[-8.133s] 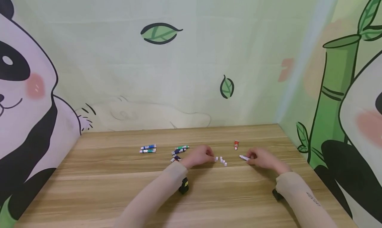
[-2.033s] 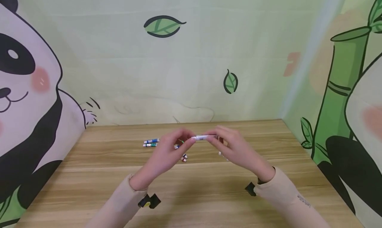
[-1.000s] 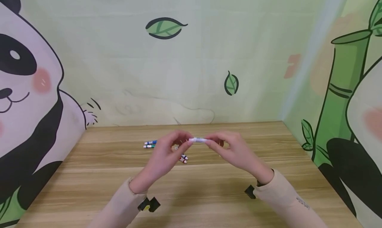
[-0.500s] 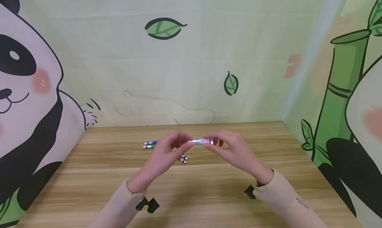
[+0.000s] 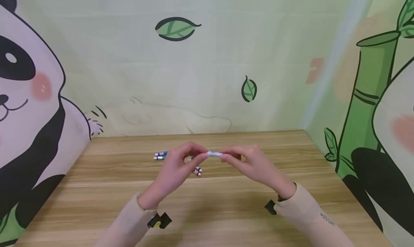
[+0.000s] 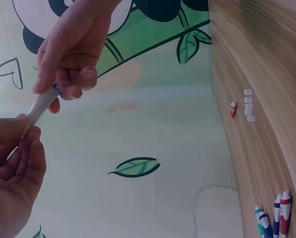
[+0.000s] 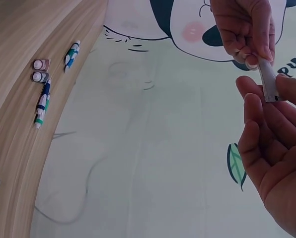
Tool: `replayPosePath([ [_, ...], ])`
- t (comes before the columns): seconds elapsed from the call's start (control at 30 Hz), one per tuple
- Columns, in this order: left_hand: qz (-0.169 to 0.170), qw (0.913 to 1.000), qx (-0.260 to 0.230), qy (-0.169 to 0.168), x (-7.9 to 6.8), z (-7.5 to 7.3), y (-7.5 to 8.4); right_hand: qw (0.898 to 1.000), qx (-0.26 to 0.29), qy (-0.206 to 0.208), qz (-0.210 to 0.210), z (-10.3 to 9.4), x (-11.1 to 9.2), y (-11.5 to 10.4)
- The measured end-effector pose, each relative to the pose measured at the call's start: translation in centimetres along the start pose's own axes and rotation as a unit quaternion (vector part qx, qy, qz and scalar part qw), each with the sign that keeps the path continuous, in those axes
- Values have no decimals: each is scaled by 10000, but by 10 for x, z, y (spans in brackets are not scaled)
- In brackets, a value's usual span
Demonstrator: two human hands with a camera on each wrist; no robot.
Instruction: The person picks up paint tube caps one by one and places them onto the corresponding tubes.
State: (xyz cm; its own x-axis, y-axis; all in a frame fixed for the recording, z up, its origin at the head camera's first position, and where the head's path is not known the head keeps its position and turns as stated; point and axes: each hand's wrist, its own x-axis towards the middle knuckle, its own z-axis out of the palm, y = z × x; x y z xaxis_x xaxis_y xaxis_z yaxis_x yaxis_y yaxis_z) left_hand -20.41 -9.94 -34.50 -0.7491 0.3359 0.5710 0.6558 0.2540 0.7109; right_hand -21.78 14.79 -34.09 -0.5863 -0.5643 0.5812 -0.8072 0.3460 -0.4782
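Observation:
A small white paint tube (image 5: 214, 154) is held up above the table between both hands. My left hand (image 5: 179, 169) pinches its narrow front end with thumb and fingertips. At the tube's flat tail, my right hand (image 5: 252, 164) pinches with thumb and index finger. The right wrist view shows the white tube (image 7: 268, 82) between the two hands, its flat end against the right thumb. In the left wrist view the tube (image 6: 41, 105) slants between them. Beneath the left hand lie a red paint tube (image 5: 196, 172) and a dark blue tube (image 6: 277, 206), both white-capped.
A blue tube (image 5: 160, 153) and a green tube (image 5: 159, 158) lie left on the wooden table (image 5: 226, 218). Several small white caps (image 6: 248, 103) stand in a row near a small red tube (image 6: 233, 108). A panda-patterned cloth (image 5: 207, 78) forms the backdrop.
Earlier the left hand was by the white caps and the right held the tube low; both then raised it together. Over the last second the tube turns slightly and the right fingers shift along its tail.

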Motion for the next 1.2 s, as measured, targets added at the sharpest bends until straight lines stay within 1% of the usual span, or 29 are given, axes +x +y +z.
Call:
replayPosePath([
  [0.2,509,9986,147,-83,0,1,-2,9978,418,-266,435,0,-3,1],
  [0.23,565,9982,167,-96,1,0,-3,9973,481,-275,488,0,-3,1],
  [0.3,543,9983,174,-110,3,0,-3,9966,526,-252,575,-1,-2,0],
  [0.37,310,9994,88,-130,4,-1,-4,9962,531,-211,651,-1,-2,0],
  [0.47,-321,9993,-104,-172,5,-2,-5,9962,442,-172,730,-1,-1,-1],
  [0.57,-902,9952,-291,-241,4,-3,-5,9966,324,-167,741,-1,-1,-1],
  [0.63,-1131,9927,-313,-287,4,-4,-4,9970,264,-151,711,0,-1,0],
  [0.7,-1224,9914,-324,-333,4,-4,-3,9973,218,-143,688,1,-2,0],
  [0.8,-1177,9920,-271,-367,4,-5,-2,9972,213,-180,691,1,-1,0],
  [1.03,-703,9967,35,-411,0,-7,-4,9951,358,-386,835,5,2,-1],
  [1.1,-653,9971,112,-382,-1,-8,-5,9951,337,-404,838,7,3,-2],
  [1.2,-673,9971,185,-315,-2,-10,-7,9958,249,-370,803,10,5,-1],
])
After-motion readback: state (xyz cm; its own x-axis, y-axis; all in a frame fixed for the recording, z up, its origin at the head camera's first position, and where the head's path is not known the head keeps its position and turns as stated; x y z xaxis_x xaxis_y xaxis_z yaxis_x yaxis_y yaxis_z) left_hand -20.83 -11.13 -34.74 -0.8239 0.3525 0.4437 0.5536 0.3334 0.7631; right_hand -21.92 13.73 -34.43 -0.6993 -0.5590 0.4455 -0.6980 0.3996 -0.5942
